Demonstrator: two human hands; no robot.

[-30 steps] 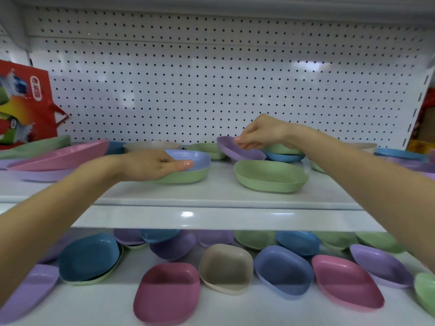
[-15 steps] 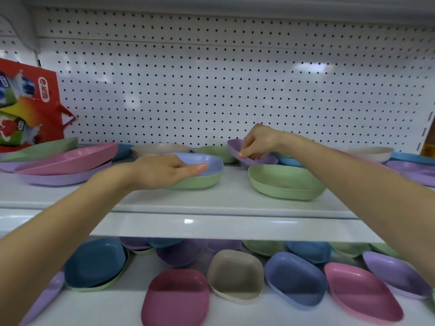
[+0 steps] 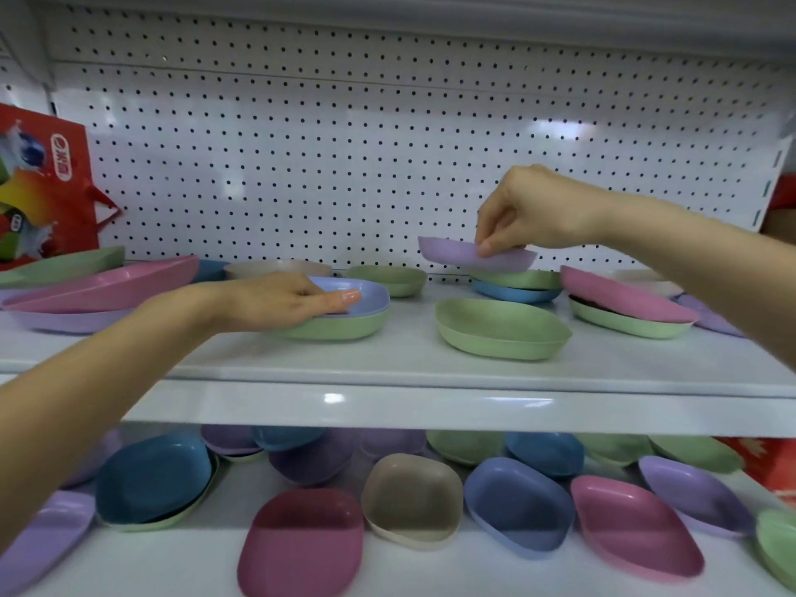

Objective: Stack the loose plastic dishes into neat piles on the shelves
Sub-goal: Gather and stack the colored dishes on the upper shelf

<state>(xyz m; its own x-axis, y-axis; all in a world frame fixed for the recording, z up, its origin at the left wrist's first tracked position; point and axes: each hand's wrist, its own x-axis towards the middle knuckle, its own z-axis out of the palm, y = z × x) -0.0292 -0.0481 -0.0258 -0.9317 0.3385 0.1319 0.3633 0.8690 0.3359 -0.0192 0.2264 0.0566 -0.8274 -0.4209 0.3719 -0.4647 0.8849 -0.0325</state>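
My right hand (image 3: 532, 211) pinches the rim of a purple dish (image 3: 465, 255) and holds it in the air above a green-on-blue pile (image 3: 517, 286) at the back of the upper shelf (image 3: 387, 407). My left hand (image 3: 280, 301) lies flat, fingers together, on a periwinkle dish (image 3: 370, 297) nested in a green dish (image 3: 344, 329). A loose green dish (image 3: 502, 329) sits on the shelf between my hands. The lower shelf (image 3: 172, 566) carries many loose dishes, among them a maroon one (image 3: 301, 549), a beige one (image 3: 411, 501) and a blue one (image 3: 517, 506).
Tilted pink, purple and green dishes (image 3: 99, 290) crowd the upper shelf's left end, under a red carton (image 3: 43, 187). A pink dish on a green one (image 3: 624, 303) lies at the right. White pegboard (image 3: 344, 144) backs the shelf.
My right hand has lifted the purple dish off the shelf, up and a little to the right. The left hand stays pressed on the periwinkle dish. The camera has moved closer.
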